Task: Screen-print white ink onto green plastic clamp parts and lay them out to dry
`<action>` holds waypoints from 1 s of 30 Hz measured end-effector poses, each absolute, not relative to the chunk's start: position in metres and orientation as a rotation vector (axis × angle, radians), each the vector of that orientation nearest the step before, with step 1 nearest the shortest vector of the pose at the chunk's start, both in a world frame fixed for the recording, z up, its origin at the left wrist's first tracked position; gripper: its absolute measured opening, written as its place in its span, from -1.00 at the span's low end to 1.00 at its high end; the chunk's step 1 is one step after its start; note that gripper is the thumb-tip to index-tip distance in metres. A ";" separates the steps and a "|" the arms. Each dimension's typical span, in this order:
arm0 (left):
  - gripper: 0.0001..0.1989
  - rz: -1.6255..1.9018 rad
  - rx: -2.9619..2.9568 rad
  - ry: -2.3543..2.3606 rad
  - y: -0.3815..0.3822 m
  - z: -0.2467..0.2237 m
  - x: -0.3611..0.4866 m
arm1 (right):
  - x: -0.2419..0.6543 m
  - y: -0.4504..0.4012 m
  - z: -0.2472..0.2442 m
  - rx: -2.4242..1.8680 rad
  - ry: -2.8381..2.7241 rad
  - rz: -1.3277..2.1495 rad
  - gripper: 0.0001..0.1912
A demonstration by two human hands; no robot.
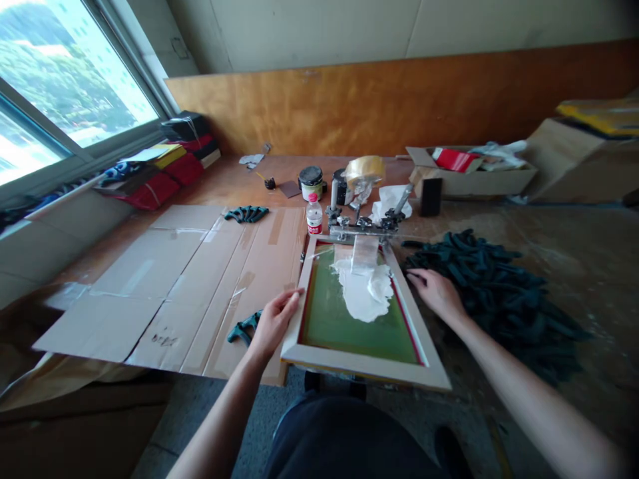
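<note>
A framed green screen lies in front of me, its far edge at a metal clamp. White paste is spread on the screen's far half, with a clear squeegee-like block in it. My left hand is closed on the frame's left edge, thumb on top. Beside it, a few dark green pieces rest on the cardboard. My right hand is at the left edge of a heap of dark green pieces, just right of the frame; its fingertips are too small to show what they hold.
Flattened cardboard covers the left of the table, with more green pieces at its far edge. Behind the screen stand a bottle, a jar and a tape roll. An open box is at the back right.
</note>
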State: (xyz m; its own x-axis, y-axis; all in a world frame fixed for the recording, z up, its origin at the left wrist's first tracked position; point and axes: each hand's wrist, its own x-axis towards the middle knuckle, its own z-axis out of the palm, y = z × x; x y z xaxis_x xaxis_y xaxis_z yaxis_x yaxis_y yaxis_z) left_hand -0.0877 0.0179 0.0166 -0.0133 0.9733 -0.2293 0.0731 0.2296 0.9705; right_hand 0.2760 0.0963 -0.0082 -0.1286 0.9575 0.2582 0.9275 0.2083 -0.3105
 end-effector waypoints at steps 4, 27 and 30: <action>-0.33 0.906 1.180 1.515 0.012 -0.053 -0.086 | 0.247 0.120 0.022 -1.595 -2.165 -0.038 -0.45; -0.39 0.836 1.223 1.625 0.015 -0.064 -0.084 | 0.213 0.043 -0.015 -0.805 -2.641 0.009 -0.75; -0.37 0.845 1.204 1.605 0.014 -0.058 -0.084 | 0.210 0.059 -0.002 -0.924 -2.638 0.144 -0.85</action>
